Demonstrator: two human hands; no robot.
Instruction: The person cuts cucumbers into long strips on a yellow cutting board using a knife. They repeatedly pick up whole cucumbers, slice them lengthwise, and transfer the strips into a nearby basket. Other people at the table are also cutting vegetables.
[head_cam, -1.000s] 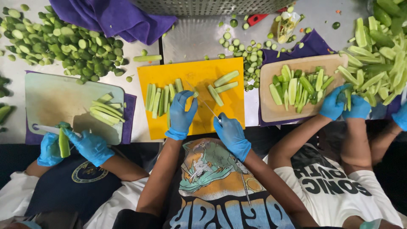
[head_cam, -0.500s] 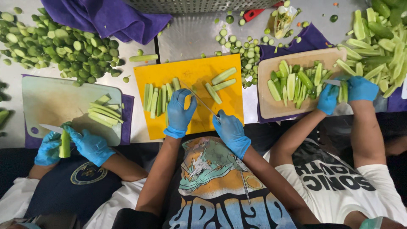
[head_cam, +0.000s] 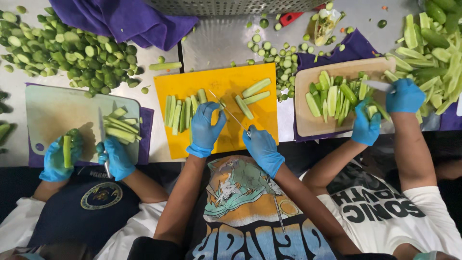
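Note:
My left hand point(head_cam: 204, 127), in a blue glove, rests on the yellow cutting board point(head_cam: 216, 79) with its fingers closed over a cucumber piece that is mostly hidden. My right hand point(head_cam: 262, 148), also gloved, grips a knife point(head_cam: 230, 113) whose thin blade angles up and left, right beside my left fingers. Cut cucumber spears point(head_cam: 180, 113) lie in a row left of my left hand. Two more cucumber spears point(head_cam: 252, 94) lie to the right of the blade.
A co-worker's gloved hands point(head_cam: 84, 156) on the left hold a cucumber and a knife over a pale green board point(head_cam: 57, 108). Another co-worker's hands point(head_cam: 385, 110) on the right cut on a wooden board point(head_cam: 308, 120). Piles of cucumber ends point(head_cam: 72, 50) and a purple cloth point(head_cam: 120, 19) lie beyond.
My hands have stayed nearly in place on the yellow board. The right co-worker's hands have spread apart, one now over the wooden board's right edge with a knife.

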